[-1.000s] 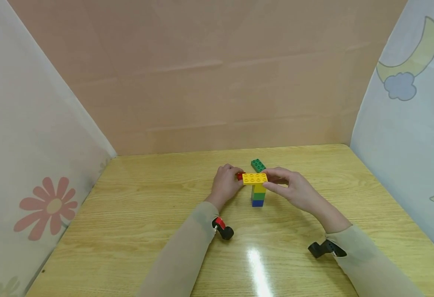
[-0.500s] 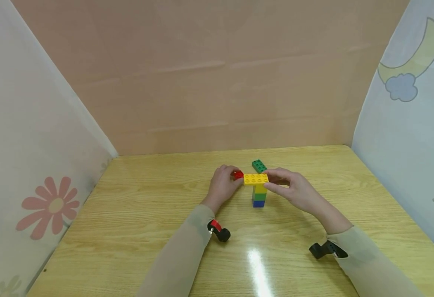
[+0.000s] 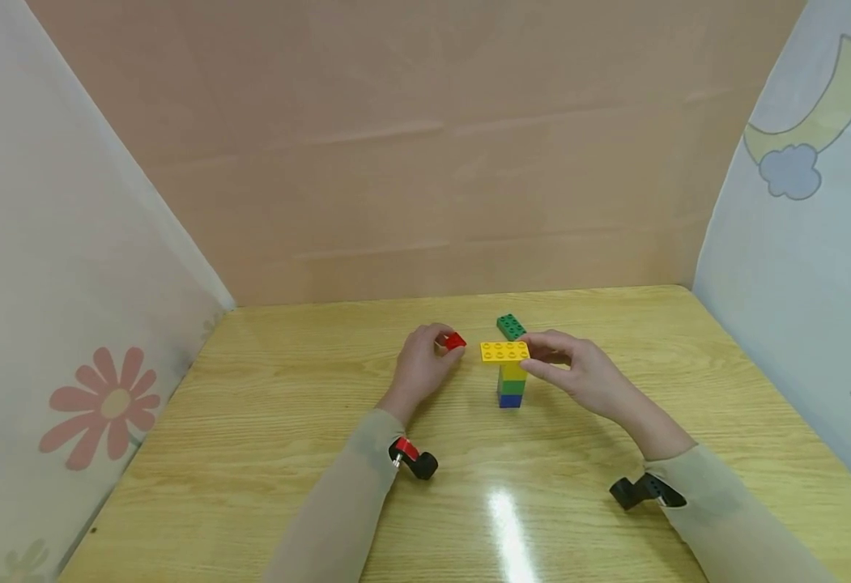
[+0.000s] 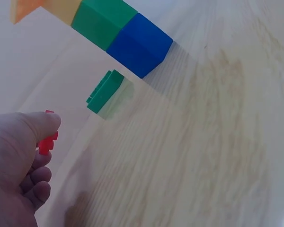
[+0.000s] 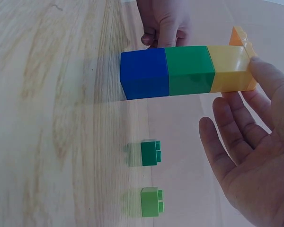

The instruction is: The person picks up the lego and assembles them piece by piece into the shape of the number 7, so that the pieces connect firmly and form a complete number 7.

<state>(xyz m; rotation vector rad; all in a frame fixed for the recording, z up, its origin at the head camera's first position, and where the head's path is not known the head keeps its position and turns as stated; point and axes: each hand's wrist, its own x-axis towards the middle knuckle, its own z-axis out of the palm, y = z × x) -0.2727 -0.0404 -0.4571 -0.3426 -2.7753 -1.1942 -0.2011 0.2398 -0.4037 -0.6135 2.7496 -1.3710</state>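
A tower (image 3: 512,387) of a blue, a green and a yellow block stands upright on the table, topped by a flat yellow studded plate (image 3: 505,351) that juts out to the left. My right hand (image 3: 576,368) pinches the plate's right end between thumb and index finger; its other fingers spread loosely in the right wrist view. Left of the tower, my left hand (image 3: 421,360) pinches a small red brick (image 3: 456,341), also seen as a red studded piece (image 4: 47,142) in the left wrist view. The fingers partly hide that brick.
Behind the tower lies a dark green brick (image 3: 511,327) on the wooden table (image 3: 287,405). A light green brick (image 5: 150,202) near it shows only in the right wrist view. A tan backdrop (image 3: 432,162) and patterned side panels (image 3: 797,267) border the table.
My left hand has moved left, away from the tower, carrying the red brick. The right hand keeps its hold on the yellow plate, and the tower stays in place.
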